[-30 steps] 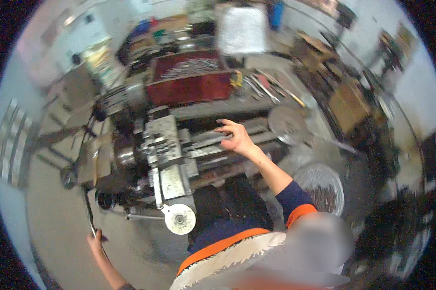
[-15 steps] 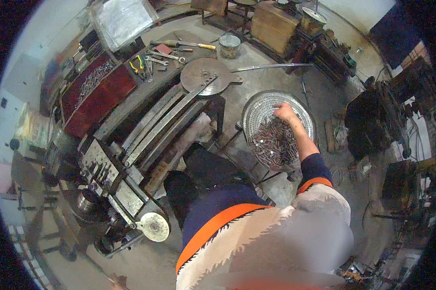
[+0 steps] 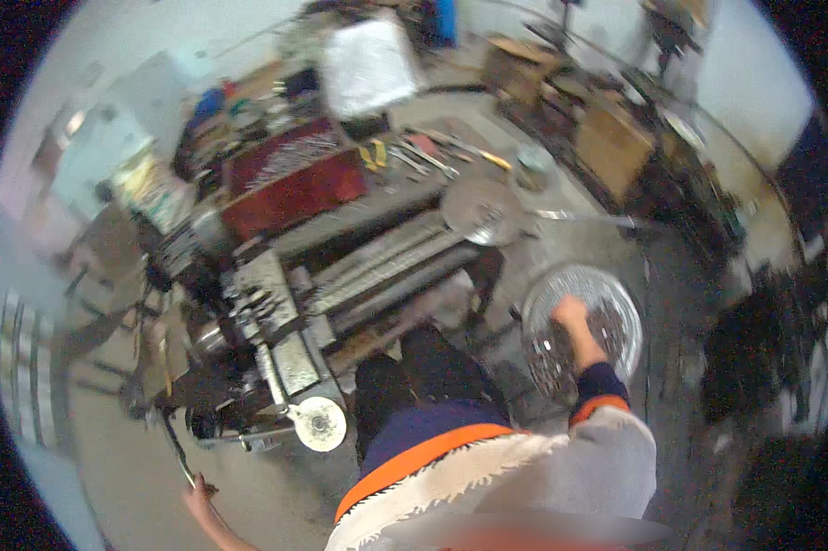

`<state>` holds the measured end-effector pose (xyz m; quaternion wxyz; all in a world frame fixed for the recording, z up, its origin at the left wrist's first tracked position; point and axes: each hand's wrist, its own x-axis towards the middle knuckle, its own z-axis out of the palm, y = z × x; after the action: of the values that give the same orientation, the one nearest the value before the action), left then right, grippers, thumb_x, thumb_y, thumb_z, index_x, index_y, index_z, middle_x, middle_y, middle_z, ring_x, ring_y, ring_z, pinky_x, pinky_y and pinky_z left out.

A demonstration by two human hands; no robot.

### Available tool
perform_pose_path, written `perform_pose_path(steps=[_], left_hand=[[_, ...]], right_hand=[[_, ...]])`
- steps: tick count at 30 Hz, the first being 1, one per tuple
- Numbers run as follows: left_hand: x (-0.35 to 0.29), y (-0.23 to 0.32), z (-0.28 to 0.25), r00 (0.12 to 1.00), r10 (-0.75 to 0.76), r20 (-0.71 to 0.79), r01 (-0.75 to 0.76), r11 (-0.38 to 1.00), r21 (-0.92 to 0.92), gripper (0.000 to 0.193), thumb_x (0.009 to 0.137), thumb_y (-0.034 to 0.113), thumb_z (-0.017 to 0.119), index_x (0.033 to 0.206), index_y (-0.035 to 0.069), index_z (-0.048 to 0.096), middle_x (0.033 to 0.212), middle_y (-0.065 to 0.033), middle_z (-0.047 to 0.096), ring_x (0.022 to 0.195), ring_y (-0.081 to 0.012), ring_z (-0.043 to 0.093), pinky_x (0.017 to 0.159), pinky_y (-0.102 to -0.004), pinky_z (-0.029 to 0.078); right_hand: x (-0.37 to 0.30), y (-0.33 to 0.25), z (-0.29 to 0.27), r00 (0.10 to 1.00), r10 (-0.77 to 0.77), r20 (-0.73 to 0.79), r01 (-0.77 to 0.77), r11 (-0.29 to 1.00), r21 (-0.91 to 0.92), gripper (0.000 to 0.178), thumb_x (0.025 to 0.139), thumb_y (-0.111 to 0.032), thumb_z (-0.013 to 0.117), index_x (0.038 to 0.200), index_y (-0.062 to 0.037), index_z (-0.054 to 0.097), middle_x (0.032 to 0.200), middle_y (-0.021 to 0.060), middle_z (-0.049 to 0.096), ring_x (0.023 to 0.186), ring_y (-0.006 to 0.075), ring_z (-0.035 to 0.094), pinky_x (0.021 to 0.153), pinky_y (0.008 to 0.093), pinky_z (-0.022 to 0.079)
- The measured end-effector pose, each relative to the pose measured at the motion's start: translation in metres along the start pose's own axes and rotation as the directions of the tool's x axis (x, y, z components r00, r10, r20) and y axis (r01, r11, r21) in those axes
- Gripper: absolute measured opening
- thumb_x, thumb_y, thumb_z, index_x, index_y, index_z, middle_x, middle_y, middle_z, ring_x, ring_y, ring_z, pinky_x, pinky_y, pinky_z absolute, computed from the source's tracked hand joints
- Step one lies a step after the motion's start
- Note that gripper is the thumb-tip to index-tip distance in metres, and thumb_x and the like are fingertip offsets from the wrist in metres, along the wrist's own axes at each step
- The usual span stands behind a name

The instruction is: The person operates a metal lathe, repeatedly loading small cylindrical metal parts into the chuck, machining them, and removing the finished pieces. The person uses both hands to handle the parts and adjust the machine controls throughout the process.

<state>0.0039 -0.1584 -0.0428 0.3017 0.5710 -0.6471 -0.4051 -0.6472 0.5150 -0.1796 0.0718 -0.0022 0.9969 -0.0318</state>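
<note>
At the lower left, my left hand (image 3: 199, 497) is closed round the end of a long dark lever (image 3: 177, 448) beside a lathe-like machine (image 3: 272, 298). My right hand (image 3: 571, 313) is over a round perforated metal tray (image 3: 627, 317), beside a heap of small brown metal pins (image 3: 547, 360). Its fingers look drawn together and are blurred; what they hold, if anything, does not show. A few shinier pieces lie among the pins. On the machine's near end sits a pale round handwheel (image 3: 319, 423).
A round metal disc (image 3: 484, 211) caps the machine's far end. Behind it lie wrenches (image 3: 423, 158), yellow-handled pliers (image 3: 374, 154) and a small bucket (image 3: 531, 167). A dark red tray (image 3: 295, 197) holds shiny small parts. A wooden box (image 3: 613, 151) stands at the back right.
The view has swung, shifting the scene right and down. My left hand, barely in view before, now shows at the lever. My right hand remains over the tray of pins.
</note>
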Motion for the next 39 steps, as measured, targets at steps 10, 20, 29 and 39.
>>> perform_pose_path(steps=[10, 20, 29, 39], left_hand=[[-0.094, 0.067, 0.041, 0.938, 0.281, -0.203, 0.056, 0.456, 0.888, 0.038, 0.069, 0.021, 0.068, 0.097, -0.004, 0.059, 0.087, -0.0236, 0.06, 0.085, -0.0339, 0.059, 0.074, -0.0416, 0.048], [-0.171, 0.223, 0.192, 0.636, 0.561, 0.53, -0.721, 0.676, 0.15, 0.037, 0.079, 0.038, 0.059, 0.099, 0.007, 0.062, 0.079, -0.0166, 0.063, 0.075, -0.0323, 0.062, 0.065, -0.0391, 0.049], [-0.2, 0.218, 0.26, 0.498, 0.624, 0.602, -0.738, 0.669, -0.083, 0.039, 0.083, 0.041, 0.053, 0.076, 0.004, 0.062, 0.063, -0.0171, 0.058, 0.062, -0.0342, 0.059, 0.056, -0.0422, 0.044], [-0.201, 0.203, 0.265, 0.52, 0.611, 0.597, -0.648, 0.737, -0.191, 0.036, 0.082, 0.036, 0.056, 0.069, 0.002, 0.06, 0.059, -0.0174, 0.055, 0.053, -0.0306, 0.055, 0.05, -0.0382, 0.041]], right_hand=[[-0.038, -0.042, -0.028, 0.941, -0.072, -0.332, 0.277, 0.728, 0.627, 0.023, 0.063, -0.017, 0.059, 0.074, 0.0015, 0.066, 0.07, 0.0223, 0.062, 0.069, 0.0349, 0.062, 0.065, 0.0412, 0.047], [-0.171, -0.277, -0.106, 0.103, -0.86, -0.5, 0.851, -0.183, 0.492, 0.045, 0.056, -0.016, 0.069, 0.1, -0.0069, 0.064, 0.111, 0.0199, 0.052, 0.102, 0.0357, 0.052, 0.085, 0.038, 0.044], [-0.231, -0.308, -0.143, -0.08, -0.87, -0.486, 0.79, -0.352, 0.501, 0.039, 0.056, -0.01, 0.063, 0.095, -0.0031, 0.062, 0.105, 0.0189, 0.05, 0.091, 0.0343, 0.054, 0.076, 0.037, 0.045], [-0.235, -0.302, -0.139, -0.152, -0.854, -0.498, 0.844, -0.375, 0.384, 0.033, 0.057, -0.013, 0.066, 0.089, -0.0051, 0.062, 0.105, 0.0173, 0.054, 0.09, 0.0343, 0.055, 0.075, 0.0402, 0.047]])
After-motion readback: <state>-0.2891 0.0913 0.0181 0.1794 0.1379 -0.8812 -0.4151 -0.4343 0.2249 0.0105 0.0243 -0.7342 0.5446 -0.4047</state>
